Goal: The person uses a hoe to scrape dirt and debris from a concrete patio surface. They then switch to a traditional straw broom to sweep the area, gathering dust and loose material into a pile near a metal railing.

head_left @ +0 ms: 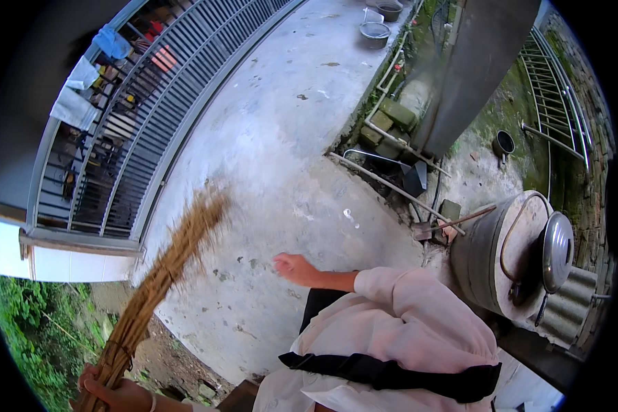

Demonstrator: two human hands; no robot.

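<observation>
My left hand (pixel 113 393) sits at the bottom left, gripping the bound handle end of a straw broom (pixel 159 275). The broom slants up and to the right, and its blurred bristle tip hangs over the concrete floor (pixel 281 130). My right hand (pixel 292 266) reaches out from a pale pink sleeve over the middle of the floor. Its fingers are curled in and nothing is in it. The hand is apart from the broom. My pink shirt, crossed by a black strap, fills the lower right.
A grey barred metal railing (pixel 151 103) curves along the left, with cloths hung on it. A large metal pot (pixel 491 257) with a lid (pixel 557 250) stands at the right. Pipes, bricks and a shovel (pixel 446 223) lie by the floor's edge. Metal basins (pixel 375 31) sit far off. Green plants grow at the bottom left.
</observation>
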